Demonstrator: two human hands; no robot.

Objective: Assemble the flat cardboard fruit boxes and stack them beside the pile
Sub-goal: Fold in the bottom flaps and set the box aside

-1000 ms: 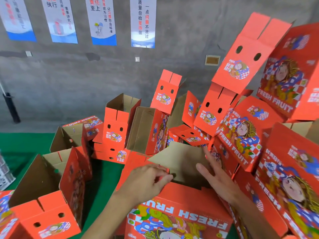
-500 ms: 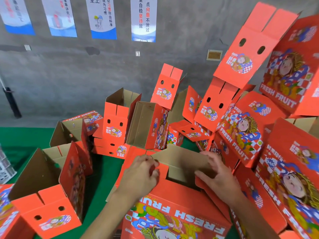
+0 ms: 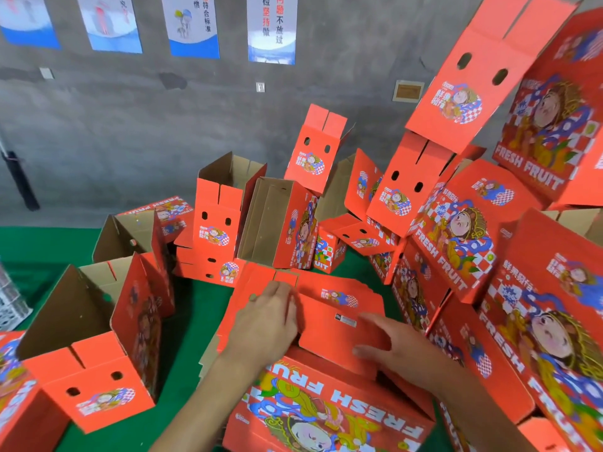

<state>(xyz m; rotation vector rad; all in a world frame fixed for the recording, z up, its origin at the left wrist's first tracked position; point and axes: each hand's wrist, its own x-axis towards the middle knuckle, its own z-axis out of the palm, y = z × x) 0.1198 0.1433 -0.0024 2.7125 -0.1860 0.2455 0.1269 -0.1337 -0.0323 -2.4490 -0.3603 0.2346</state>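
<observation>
Boxes crowd the mat, with the one being worked on at the near centre.

The box in hand (image 3: 329, 321) lies under both hands: left hand (image 3: 264, 321) on its left flap, right hand (image 3: 394, 344) on its right. An open box (image 3: 98, 350) stands at near left, a heap of boxes (image 3: 489, 223) rises at right, posters (image 3: 195, 24) hang on the wall (image 3: 130, 125) behind.

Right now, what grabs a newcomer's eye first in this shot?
The heap of red fruit boxes tumbled against the grey wall, climbing highest at right. Bottom centre, the left hand and right hand press down the flaps of the box being assembled. Open boxes showing brown insides stand at left on the green floor.
</observation>
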